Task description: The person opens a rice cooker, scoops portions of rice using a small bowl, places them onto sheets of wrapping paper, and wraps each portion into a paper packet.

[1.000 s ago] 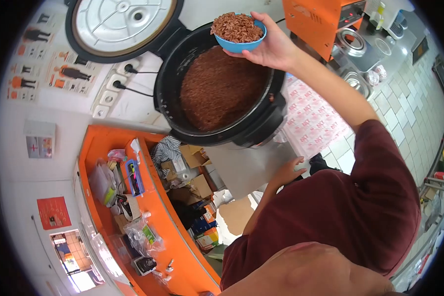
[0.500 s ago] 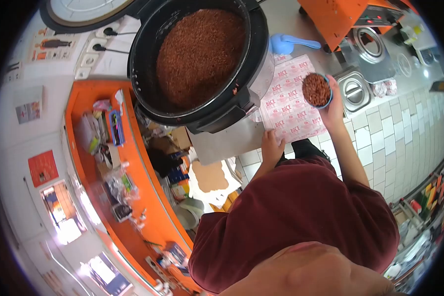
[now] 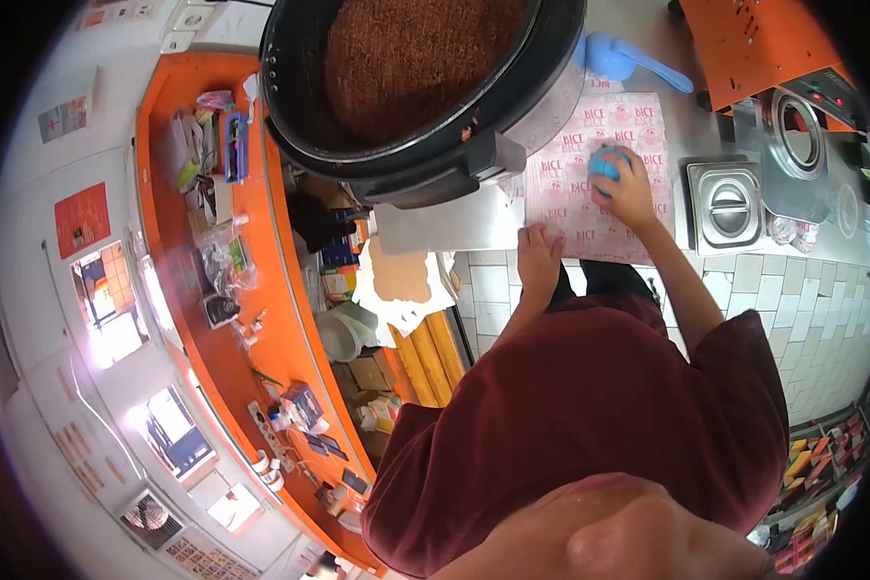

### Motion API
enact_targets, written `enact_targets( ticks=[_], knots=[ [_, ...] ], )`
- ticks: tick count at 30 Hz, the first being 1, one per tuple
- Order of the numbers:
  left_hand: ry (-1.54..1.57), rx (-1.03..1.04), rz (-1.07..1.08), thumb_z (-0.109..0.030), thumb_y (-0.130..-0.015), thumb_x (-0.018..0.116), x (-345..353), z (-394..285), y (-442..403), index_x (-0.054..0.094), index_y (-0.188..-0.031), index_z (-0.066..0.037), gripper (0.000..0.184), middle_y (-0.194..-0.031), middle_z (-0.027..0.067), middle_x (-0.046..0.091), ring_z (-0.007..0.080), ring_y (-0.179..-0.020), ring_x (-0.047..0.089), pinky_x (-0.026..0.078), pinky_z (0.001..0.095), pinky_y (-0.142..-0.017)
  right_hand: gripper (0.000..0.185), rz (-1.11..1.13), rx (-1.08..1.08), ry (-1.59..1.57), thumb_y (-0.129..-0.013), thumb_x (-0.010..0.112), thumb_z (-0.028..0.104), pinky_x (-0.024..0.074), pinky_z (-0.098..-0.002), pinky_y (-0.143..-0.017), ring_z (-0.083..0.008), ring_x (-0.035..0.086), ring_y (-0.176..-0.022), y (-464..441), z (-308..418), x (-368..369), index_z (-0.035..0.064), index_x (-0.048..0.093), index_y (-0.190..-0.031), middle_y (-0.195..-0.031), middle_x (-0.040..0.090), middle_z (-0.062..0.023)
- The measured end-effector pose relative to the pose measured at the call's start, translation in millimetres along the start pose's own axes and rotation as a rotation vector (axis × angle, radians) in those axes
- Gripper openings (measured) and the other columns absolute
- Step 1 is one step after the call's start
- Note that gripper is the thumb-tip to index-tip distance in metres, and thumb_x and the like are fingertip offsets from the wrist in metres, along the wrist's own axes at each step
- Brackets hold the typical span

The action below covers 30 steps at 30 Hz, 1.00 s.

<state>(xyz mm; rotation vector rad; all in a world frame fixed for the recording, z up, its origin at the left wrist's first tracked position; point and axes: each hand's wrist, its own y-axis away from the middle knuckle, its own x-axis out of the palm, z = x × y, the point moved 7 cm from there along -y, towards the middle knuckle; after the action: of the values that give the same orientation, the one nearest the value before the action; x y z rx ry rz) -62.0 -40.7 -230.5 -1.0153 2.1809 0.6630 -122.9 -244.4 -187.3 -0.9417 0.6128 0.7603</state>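
Note:
My right hand [image 3: 630, 193] grips a small blue cup [image 3: 606, 164], turned upside down over the printed wrapping paper [image 3: 636, 121]. What lies under the cup is hidden. At the near left edge of the paper, my left hand [image 3: 541, 253] has its fingers closed on the sheet. A large black rice cooker [image 3: 425, 179] stands open beyond my left hand, with reddish-brown cooked rice [image 3: 416, 68] inside. To the right of the cooker, a light-blue scoop [image 3: 638, 60] lies on the metal counter.
A lidded steel container [image 3: 727, 206] sits right of the paper. Behind it stands an orange machine [image 3: 773, 48] beside a round metal lid [image 3: 796, 130]. Along the left runs an orange shelf [image 3: 290, 338] holding bags and small items. White tiles [image 3: 744, 309] cover the floor.
My right hand has turned the cup of rice over and brought it left, down onto the paper. My left hand stays at the paper's edge. The camera view has shifted.

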Motion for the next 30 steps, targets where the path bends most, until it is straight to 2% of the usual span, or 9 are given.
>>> enact_targets(
  ticks=[2,5,6,9,12,13,18,23,30],
  knots=[
    [-0.127,0.171,-0.22,-0.02,-0.081,0.07,-10.5,-13.0,5.4,0.054,-0.11,0.002,0.04,-0.088,0.0139,0.057,0.031,-0.08,0.058,0.047,0.0412,-0.073,0.029,-0.068,0.088,0.042,-0.058,0.077,0.017,0.0433,-0.0485,-0.093,-0.0342,0.049,-0.114,11.6,12.5,1.5,0.0176,0.068,-0.085,-0.115,0.055,-0.0063],
    [-0.057,-0.006,-0.093,-0.018,-0.079,0.072,-7.0,-8.8,3.9,0.052,-0.112,0.001,0.043,-0.091,0.0152,0.056,0.0326,-0.083,0.057,0.047,0.0423,-0.075,0.03,0.212,-0.287,-0.204,-0.057,0.077,0.016,0.0438,-0.0474,-0.092,-0.034,0.048,-0.115,26.8,29.1,0.0,0.0173,0.068,-0.085,-0.116,0.056,-0.0065],
    [0.027,-0.11,-0.014,-0.015,-0.079,0.072,-4.2,-4.6,3.1,0.052,-0.11,0.0,0.04,-0.094,0.0163,0.055,0.0336,-0.085,0.057,0.047,0.0432,-0.075,0.03,0.213,-0.286,-0.204,-0.057,0.077,0.016,0.0438,-0.0474,-0.092,-0.034,0.048,-0.115,21.1,15.5,-3.8,0.0173,0.068,-0.085,-0.116,0.056,-0.0065],
    [0.037,-0.067,-0.023,-0.015,-0.077,0.073,0.2,-0.7,-0.8,0.055,-0.1,0.0,0.033,-0.094,0.0161,0.056,0.0328,-0.082,0.057,0.047,0.0423,-0.073,0.027,-0.003,-0.013,-0.017,-0.057,0.077,0.017,0.0433,-0.0488,-0.093,-0.0339,0.049,-0.115,7.0,-14.3,-5.8,0.0177,0.069,-0.083,-0.116,0.056,-0.0067],
    [-0.038,-0.022,-0.069,-0.02,-0.077,0.074,-0.1,-5.4,-0.8,0.059,-0.095,0.003,0.032,-0.088,0.0157,0.058,0.029,-0.078,0.059,0.048,0.0399,-0.069,0.03,0.036,-0.06,-0.036,-0.054,0.077,0.017,0.0453,-0.0484,-0.092,-0.037,0.05,-0.112,20.8,21.4,7.2,0.0166,0.068,-0.083,-0.114,0.056,-0.0078],
    [-0.037,-0.011,-0.064,-0.02,-0.077,0.074,-1.3,-6.6,-4.5,0.059,-0.095,0.003,0.032,-0.088,0.0157,0.058,0.029,-0.078,0.059,0.048,0.0399,-0.069,0.03,0.104,-0.219,-0.124,-0.055,0.077,0.016,0.0456,-0.0479,-0.092,-0.0374,0.05,-0.112,24.7,29.1,2.8,0.0161,0.068,-0.084,-0.114,0.056,-0.0081],
    [0.003,-0.117,0.052,-0.021,-0.079,0.07,-5.6,-5.1,-0.4,0.059,-0.107,0.004,0.039,-0.098,0.0171,0.06,0.0295,-0.084,0.061,0.049,0.0408,-0.071,0.03,0.083,-0.137,-0.074,-0.056,0.076,0.016,0.0441,-0.0467,-0.094,-0.0355,0.049,-0.114,12.5,12.2,-1.9,0.0167,0.068,-0.085,-0.116,0.055,-0.0079],
    [-0.208,0.185,-0.093,-0.015,-0.086,0.062,-1.2,-21.5,14.3,0.049,-0.129,0.005,0.05,-0.11,0.0237,0.057,0.0383,-0.095,0.059,0.049,0.042,-0.08,0.03,0.097,-0.121,-0.075,-0.059,0.075,0.015,0.0428,-0.0453,-0.095,-0.0347,0.047,-0.116,17.5,16.1,-3.7,0.0177,0.07,-0.088,-0.118,0.054,-0.0077],
    [-0.069,0.132,-0.106,-0.009,-0.087,0.059,1.5,-20.0,18.6,0.046,-0.132,0.004,0.049,-0.119,0.0262,0.053,0.0427,-0.102,0.057,0.049,0.044,-0.084,0.03,0.042,-0.164,-0.124,-0.06,0.075,0.016,0.0431,-0.0456,-0.095,-0.0354,0.048,-0.115,13.3,23.2,-20.7,0.0196,0.071,-0.089,-0.116,0.054,-0.0078]
  ],
)
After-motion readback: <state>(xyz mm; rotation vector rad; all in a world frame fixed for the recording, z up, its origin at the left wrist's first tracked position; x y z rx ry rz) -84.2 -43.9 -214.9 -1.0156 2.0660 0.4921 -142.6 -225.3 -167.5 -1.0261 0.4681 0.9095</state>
